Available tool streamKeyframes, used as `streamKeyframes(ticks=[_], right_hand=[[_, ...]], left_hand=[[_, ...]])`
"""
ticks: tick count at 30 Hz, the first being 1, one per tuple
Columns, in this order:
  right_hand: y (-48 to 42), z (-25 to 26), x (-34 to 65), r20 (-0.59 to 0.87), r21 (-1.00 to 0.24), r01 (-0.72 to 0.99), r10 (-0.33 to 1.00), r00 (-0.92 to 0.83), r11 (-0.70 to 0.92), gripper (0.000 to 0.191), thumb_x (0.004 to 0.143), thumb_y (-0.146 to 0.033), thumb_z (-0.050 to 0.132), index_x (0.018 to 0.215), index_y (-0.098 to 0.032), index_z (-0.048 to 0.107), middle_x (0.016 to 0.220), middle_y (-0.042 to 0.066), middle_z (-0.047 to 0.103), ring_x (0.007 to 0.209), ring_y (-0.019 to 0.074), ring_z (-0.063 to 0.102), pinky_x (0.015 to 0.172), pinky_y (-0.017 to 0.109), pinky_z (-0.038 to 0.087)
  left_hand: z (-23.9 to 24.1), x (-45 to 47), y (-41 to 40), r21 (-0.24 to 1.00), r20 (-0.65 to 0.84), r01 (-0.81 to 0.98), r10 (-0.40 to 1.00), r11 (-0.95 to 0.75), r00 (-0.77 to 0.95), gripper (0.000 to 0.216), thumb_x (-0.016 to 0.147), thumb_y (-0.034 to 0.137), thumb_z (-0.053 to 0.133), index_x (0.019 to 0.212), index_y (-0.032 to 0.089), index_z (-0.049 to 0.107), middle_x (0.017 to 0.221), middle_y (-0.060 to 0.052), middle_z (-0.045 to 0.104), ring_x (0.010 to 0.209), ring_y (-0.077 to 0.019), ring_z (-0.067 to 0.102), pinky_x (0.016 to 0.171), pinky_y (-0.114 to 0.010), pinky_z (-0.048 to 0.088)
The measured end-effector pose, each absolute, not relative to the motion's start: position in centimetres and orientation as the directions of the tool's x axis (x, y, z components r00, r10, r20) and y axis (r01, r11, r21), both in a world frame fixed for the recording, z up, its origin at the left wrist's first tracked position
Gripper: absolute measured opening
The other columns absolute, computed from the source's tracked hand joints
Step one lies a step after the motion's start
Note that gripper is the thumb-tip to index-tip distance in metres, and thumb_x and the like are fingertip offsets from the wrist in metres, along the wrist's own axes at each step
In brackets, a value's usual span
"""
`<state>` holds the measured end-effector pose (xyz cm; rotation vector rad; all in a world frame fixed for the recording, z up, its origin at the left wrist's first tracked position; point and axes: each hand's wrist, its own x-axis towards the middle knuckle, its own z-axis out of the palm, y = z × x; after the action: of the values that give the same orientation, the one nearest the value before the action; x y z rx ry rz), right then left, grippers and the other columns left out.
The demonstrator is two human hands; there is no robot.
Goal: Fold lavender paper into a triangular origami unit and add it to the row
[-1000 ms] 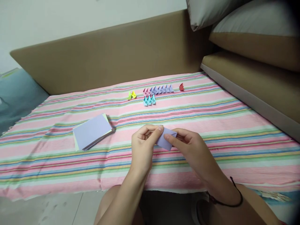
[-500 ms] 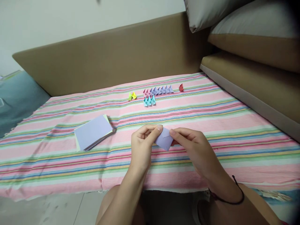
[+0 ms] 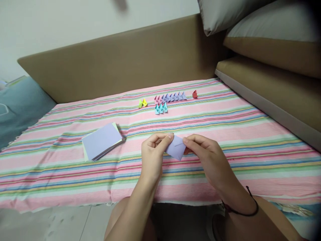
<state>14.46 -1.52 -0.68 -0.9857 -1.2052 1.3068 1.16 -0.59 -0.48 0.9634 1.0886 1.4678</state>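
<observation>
A small lilac paper piece (image 3: 175,149), partly folded into a pointed shape, is held between both hands just above the striped cloth (image 3: 225,140). My left hand (image 3: 152,157) pinches its left edge with thumb and forefinger. On its right edge my right hand (image 3: 208,160) pinches too; a dark cord circles that wrist. A stack of paper sheets (image 3: 102,145), lilac on top, lies to the left of my hands. Further back sit small folded units: yellow-green (image 3: 142,102), pink (image 3: 157,99), lilac (image 3: 174,96), turquoise (image 3: 161,108) and red (image 3: 194,94).
The cloth covers a low surface bounded by a brown padded backrest (image 3: 120,63) behind and brown cushions (image 3: 273,87) with grey pillows (image 3: 271,23) at right. A teal cushion (image 3: 22,103) lies at left. My knees show below the near edge.
The lilac piece has been folded narrower, from a wider strip to a compact pointed shape. Both hands stay in about the same place; the view shifted slightly.
</observation>
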Motion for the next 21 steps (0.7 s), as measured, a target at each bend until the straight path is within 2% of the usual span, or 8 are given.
streamKeyframes(ticks=[6, 11, 17, 21], right_hand=[[-1.38, -1.13, 14.29, 0.076, -0.987, -0.152, 0.990, -0.115, 0.058, 0.028, 0.089, -0.036, 0.048, 0.071, -0.018, 0.059, 0.071, 0.001, 0.058, 0.068, 0.0144, 0.052, 0.066, 0.027, 0.045], [-1.34, -1.11, 13.96, 0.029, -0.994, -0.105, 0.982, -0.184, 0.009, 0.023, 0.081, -0.039, 0.061, 0.073, -0.018, 0.060, 0.070, 0.000, 0.059, 0.068, 0.0141, 0.054, 0.063, 0.026, 0.044], [-1.36, -1.05, 13.99, 0.033, -0.999, 0.004, 0.988, -0.152, 0.034, 0.024, 0.079, -0.041, 0.063, 0.073, -0.017, 0.060, 0.066, 0.000, 0.058, 0.061, 0.0136, 0.052, 0.056, 0.026, 0.042], [-1.34, -1.13, 14.05, 0.030, -0.999, -0.029, 0.987, -0.159, 0.026, 0.022, 0.079, -0.040, 0.063, 0.075, -0.018, 0.061, 0.069, 0.001, 0.060, 0.065, 0.0150, 0.056, 0.059, 0.026, 0.044]], left_hand=[[-0.64, 1.16, -0.51, 0.974, 0.041, -0.212, 0.984, -0.078, -0.173, 0.014, 0.069, 0.029, 0.073, 0.070, 0.015, 0.069, 0.065, -0.001, 0.066, 0.060, -0.0110, 0.057, 0.057, -0.022, 0.044], [-0.63, 1.24, -0.75, 0.984, 0.107, -0.123, 0.979, -0.129, -0.172, 0.013, 0.070, 0.028, 0.073, 0.071, 0.015, 0.070, 0.069, -0.002, 0.067, 0.063, -0.0113, 0.058, 0.058, -0.021, 0.045], [-0.61, 1.37, -0.84, 0.988, 0.090, -0.111, 0.982, -0.109, -0.168, 0.014, 0.069, 0.029, 0.073, 0.070, 0.015, 0.070, 0.068, -0.002, 0.066, 0.061, -0.0114, 0.057, 0.056, -0.021, 0.044], [-0.77, 1.30, -0.64, 0.988, 0.083, -0.118, 0.983, -0.103, -0.162, 0.015, 0.070, 0.030, 0.073, 0.071, 0.015, 0.070, 0.067, -0.002, 0.066, 0.059, -0.0116, 0.057, 0.055, -0.022, 0.045]])
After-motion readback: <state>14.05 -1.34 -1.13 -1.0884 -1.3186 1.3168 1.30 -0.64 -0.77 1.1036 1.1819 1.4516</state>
